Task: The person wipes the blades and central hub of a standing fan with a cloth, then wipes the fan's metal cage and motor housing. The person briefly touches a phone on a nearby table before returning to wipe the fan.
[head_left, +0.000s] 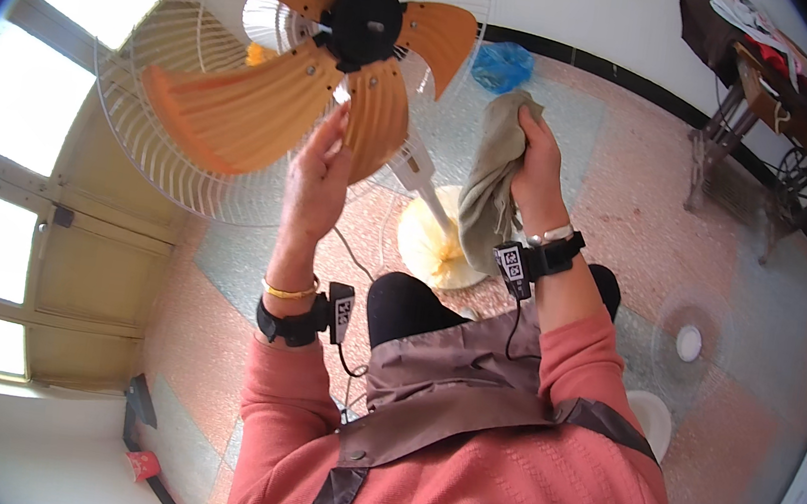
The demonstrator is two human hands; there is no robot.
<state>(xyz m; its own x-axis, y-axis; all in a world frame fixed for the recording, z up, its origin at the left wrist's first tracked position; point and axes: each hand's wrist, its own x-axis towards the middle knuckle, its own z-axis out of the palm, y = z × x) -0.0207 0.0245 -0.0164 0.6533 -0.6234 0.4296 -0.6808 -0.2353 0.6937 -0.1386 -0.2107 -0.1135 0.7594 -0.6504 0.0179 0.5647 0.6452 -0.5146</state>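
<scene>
A standing fan with orange blades (240, 107) and a black hub (367, 25) rises before me. Wires of a pale guard (157, 169) curve around the blades. My left hand (317, 185) is raised at the edges of the two lower blades, its fingertips just below the hub. Whether it grips a blade is not clear. In my right hand (541, 165) is a bunched grey-green cloth (497, 158), which hangs down to the right of the fan. Behind the cloth, the fan's white pole (429, 193) runs down to a round base (423, 247) wrapped in yellowish plastic.
On the floor by the wall lies a blue plastic bag (502, 68). A treadle sewing-machine table (769, 108) piled with fabric stands at right. A round see-through thing with a white centre (689, 344) lies right of me. A red paper cup (143, 466) sits at lower left.
</scene>
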